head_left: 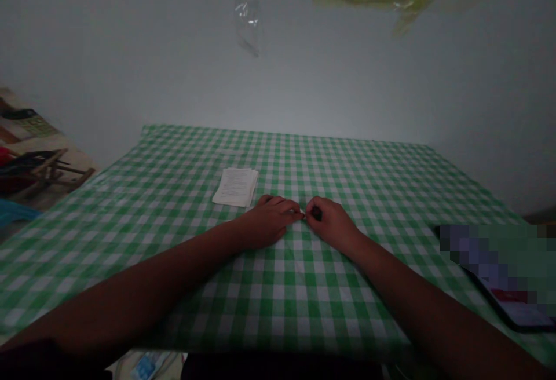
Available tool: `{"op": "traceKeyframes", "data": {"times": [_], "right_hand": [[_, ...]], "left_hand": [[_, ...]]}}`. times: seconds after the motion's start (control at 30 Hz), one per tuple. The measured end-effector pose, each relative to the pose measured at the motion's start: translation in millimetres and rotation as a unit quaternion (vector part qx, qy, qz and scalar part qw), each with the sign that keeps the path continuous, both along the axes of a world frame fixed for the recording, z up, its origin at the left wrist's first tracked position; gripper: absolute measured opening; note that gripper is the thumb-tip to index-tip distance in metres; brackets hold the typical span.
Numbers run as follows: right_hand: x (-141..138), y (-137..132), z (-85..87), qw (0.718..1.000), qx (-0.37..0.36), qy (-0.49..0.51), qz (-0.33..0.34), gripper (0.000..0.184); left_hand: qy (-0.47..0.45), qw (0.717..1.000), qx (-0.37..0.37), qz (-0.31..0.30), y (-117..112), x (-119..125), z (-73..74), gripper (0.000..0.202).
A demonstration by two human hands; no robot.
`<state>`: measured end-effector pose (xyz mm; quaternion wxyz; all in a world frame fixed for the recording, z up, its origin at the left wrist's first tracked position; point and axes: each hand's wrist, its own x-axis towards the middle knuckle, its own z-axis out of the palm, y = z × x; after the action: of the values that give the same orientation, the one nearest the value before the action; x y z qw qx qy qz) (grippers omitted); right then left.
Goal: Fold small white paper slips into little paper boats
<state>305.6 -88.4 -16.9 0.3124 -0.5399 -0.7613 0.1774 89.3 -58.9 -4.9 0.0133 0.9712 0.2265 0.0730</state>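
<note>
One white scrap (301, 212) pinched between left hand (269, 222) and right hand (330, 225); paper stack (236, 187) nearby.

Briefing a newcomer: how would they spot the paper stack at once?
Find the table with the green checked cloth. Just beyond the left hand lies a paper stack, white with faint print. Unlike the dark phone at the right edge, it sits mid-table.
</note>
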Motion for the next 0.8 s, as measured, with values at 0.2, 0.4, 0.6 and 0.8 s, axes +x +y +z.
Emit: {"op": "traceKeyframes", "data": {"times": [0.2, 0.4, 0.6, 0.8], "right_hand": [[-1, 0, 0.8, 1.000, 0.003, -0.022, 0.002, 0.012], [4, -7, 11.6, 0.996, 0.003, -0.083, 0.045, 0.012], [6, -19, 28.1, 0.982, -0.006, -0.160, 0.096, 0.014], [8, -29, 38.5, 0.970, -0.010, -0.179, 0.164, 0.022]], "left_hand": [[0.000, 1.000, 0.003, 0.008, 0, 0, 0.0, 0.052], [-0.004, 1.000, -0.004, 0.005, 0, 0, 0.4, 0.054], [-0.009, 1.000, -0.012, -0.003, 1, 0, 1.8, 0.050], [-0.007, 1.000, -0.007, 0.005, 0, 0, 3.7, 0.049]]}}
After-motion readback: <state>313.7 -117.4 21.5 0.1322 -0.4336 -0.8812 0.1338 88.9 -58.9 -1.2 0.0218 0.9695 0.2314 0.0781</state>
